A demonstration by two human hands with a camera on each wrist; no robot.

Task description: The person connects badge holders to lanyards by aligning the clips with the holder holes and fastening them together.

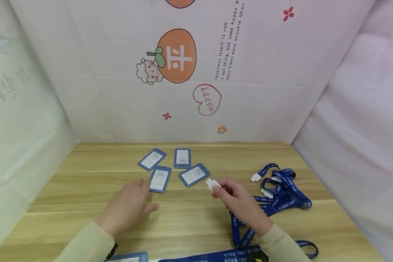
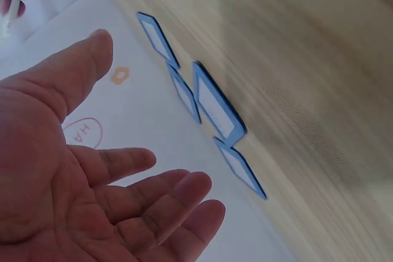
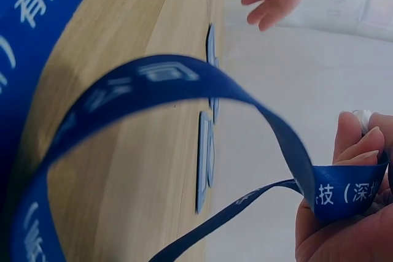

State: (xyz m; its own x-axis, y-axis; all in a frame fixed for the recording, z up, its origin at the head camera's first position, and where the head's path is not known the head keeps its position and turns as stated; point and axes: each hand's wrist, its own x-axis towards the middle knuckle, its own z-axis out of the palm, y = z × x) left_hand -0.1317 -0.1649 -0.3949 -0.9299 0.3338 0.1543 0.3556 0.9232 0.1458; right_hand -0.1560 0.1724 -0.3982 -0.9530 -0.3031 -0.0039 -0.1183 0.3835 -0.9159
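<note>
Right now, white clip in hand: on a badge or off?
Off: the right hand pinches the white clip; the nearest badge lies apart on the table.

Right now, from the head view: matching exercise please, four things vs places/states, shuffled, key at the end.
Things
1. Left hand
2. White clip
3. Blue lanyard heap
4. HAPPY heart

Places/states
A. Printed on the backdrop
B. Pinched in the right hand
C. Holding nothing, thumb spread away from the fingers
D. Lying on the right side of the table

Pairs: 1-C, 2-B, 3-D, 4-A
</note>
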